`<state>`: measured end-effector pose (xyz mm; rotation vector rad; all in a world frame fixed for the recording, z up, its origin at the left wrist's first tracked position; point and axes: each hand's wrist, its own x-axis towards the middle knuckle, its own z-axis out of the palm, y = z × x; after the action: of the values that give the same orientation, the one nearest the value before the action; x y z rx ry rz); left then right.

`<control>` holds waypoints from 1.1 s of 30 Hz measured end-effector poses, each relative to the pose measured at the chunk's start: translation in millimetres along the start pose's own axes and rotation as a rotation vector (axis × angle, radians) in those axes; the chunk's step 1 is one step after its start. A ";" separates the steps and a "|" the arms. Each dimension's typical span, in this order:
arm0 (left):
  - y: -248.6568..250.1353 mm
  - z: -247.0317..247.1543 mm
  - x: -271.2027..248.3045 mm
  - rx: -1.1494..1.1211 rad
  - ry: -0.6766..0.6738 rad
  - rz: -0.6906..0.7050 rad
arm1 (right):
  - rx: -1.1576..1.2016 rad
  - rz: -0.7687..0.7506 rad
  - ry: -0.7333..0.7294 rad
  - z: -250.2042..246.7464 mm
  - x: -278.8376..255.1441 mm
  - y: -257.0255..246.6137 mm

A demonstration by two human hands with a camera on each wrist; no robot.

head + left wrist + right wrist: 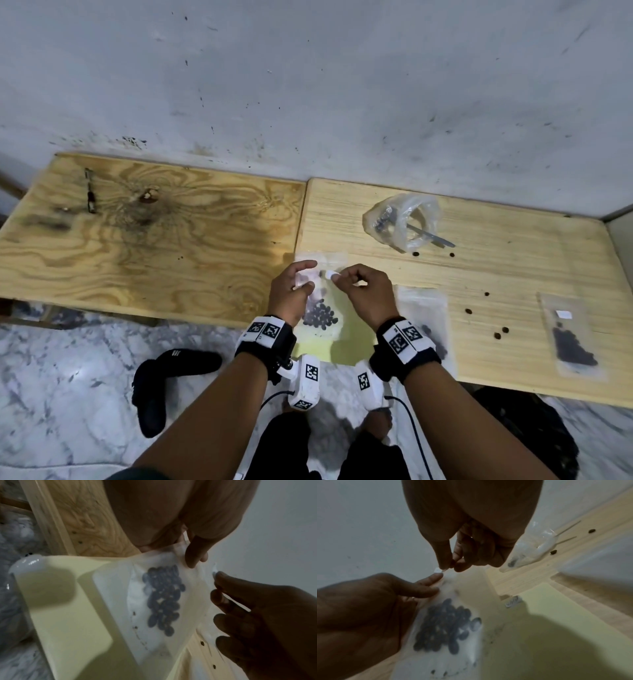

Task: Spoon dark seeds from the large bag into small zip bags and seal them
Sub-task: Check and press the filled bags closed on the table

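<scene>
small zip bag (320,310) of seeds (320,316) — left hand (291,291) holding, right hand (364,291) pinching top

Head view is decently lit, flat indoor light, with wide-angle bending along the wooden table (513,308) edges and a bit of smear at the far left. Both wrist views are dim, soft and grainy. The hands throw dark shadows across the pale yellow sheet (556,615), and the large bag (537,547) beside it catches small glints.

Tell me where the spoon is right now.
In the head view the spoon lies at the back right of the light wooden table, its bowl inside the large clear bag and its handle sticking out toward two loose seeds.
</scene>
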<state>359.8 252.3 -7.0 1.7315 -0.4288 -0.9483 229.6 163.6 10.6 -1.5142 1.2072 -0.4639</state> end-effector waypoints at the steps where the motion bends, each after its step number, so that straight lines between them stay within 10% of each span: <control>1: 1.4 4.5 -4.4 -0.016 -0.023 0.012 | -0.036 -0.022 -0.004 -0.7 -1.9 -1.7; 11: 5.1 26.8 -28.5 -0.155 -0.043 -0.002 | -0.297 0.023 0.111 -11.1 -17.0 0.7; 33: 12.3 50.7 -34.1 0.011 -0.055 0.021 | -0.047 -0.004 0.184 -40.7 -21.0 18.3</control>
<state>301.7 239.2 11.4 1.7102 -0.4883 -0.9818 180.4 163.6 14.1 -1.5403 1.3651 -0.5914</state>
